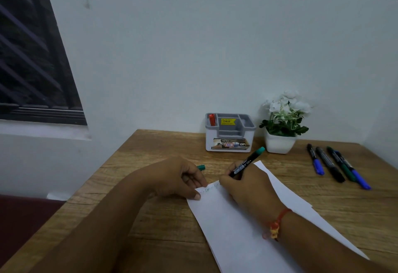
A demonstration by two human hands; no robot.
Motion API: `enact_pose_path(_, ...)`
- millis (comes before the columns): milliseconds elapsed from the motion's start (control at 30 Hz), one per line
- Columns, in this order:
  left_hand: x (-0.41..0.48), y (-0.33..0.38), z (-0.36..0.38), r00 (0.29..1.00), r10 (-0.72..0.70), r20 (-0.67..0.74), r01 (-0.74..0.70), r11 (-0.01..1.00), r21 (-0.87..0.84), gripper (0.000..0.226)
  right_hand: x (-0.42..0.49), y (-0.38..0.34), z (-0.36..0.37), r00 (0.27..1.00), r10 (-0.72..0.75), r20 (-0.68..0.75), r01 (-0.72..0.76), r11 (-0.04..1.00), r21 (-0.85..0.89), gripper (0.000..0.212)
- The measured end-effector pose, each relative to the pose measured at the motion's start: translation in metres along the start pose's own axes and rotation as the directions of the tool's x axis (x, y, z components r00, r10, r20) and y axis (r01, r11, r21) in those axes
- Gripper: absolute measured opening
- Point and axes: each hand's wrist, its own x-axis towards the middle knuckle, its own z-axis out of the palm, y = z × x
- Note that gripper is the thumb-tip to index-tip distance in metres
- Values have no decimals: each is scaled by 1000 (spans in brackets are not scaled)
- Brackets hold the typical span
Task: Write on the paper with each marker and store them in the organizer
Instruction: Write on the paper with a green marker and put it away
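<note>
Right hand (247, 188) grips the green marker (247, 161), tip at the paper (237, 225); keep strokes light while left hand (178, 178) pins the edge, seemingly curled round the cap (201, 167); organizer (210, 143) stands behind

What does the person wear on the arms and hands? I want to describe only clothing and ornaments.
No sleeve shows on either arm. The right hand has a red thread bracelet at its wrist, with a small yellow-orange charm on it. The left hand shows no ring, watch or band.
</note>
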Motion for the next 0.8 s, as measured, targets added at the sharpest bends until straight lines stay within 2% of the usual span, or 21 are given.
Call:
enact_pose_path(167, -1, 5, 0, 1000, -17, 0, 17, 1000, 14, 34, 1, 0, -2, 1000, 8, 15, -8, 1000, 26, 11)
enact_pose_path(233, -2, 7, -1, 1000, -24, 2, 24, 999, 22, 33, 2, 0, -6, 998, 46, 29, -52, 975, 217, 9)
enact_pose_path(300, -3, 9, 1, 1000, -30, -4, 30, 999, 23, 32, 1, -1, -10, 995, 81, 49, -95, 873, 478, 12)
enact_pose_path(400, -5, 9, 1, 999, -35, -20, 36, 999, 31, 30, -3, -6, -19, 995, 90, 39, -94, 762, 641, 12)
enact_pose_path(467, -6, 10, 1, 998, -27, -62, 28, 999, 18, 26, -5, -9, -23, 996, 79, 48, -91, 755, 650, 14)
enact_pose_path(533, -6, 12, 2, 973, -18, -228, 8, 999, -44, 21, -4, -10, -26, 995, 79, 61, -99, 753, 651, 21)
enact_pose_path(600, -2, 11, 5, 897, -14, -442, -13, 998, -58, 20, -4, -9, -27, 997, 65, 31, -70, 792, 607, 23)
enact_pose_path(633, 2, 10, 6, 859, -2, -512, 13, 1000, 18, 23, -3, -7, -28, 999, 44, 7, -40, 817, 575, 22)
enact_pose_path(667, 4, 7, 7, 838, 17, -545, 63, 990, 127, 28, -3, -5, -28, 1000, 22, -15, -10, 840, 543, 20)
enact_pose_path(733, 9, 2, 8, 850, 27, -526, 149, 945, 290, 39, -2, -3, -30, 998, -26, -56, 49, 884, 465, 16)
enact_pose_path(800, 12, -2, 8, 875, -9, -483, 186, 929, 321, 39, -2, -2, -30, 995, -58, -83, 87, 908, 410, 16)
